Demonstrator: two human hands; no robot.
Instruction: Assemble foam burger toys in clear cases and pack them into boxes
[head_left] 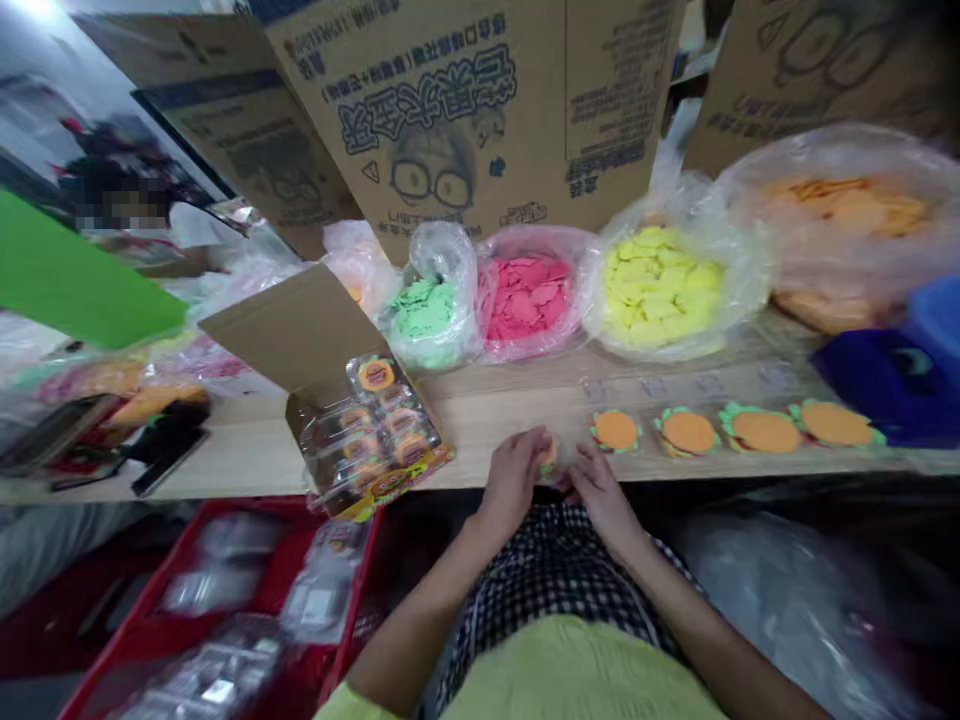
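Between my hands, at the table's front edge, is a small clear plastic case with an orange burger-shaped piece in it. My left hand is closed round its left side. The fingers of my right hand are bent against its lower right side; blur hides the exact contact. To the right, a row of burger-shaped pieces with orange tops and green frilly edges lies in clear plastic shells. On the left, an open cardboard display box stands tilted, holding several cased burgers.
Behind are plastic bags of green pieces, red pieces, yellow pieces and orange pieces. Large cartons rise behind them. A dark blue container stands far right. Below left, a red crate holds clear packs.
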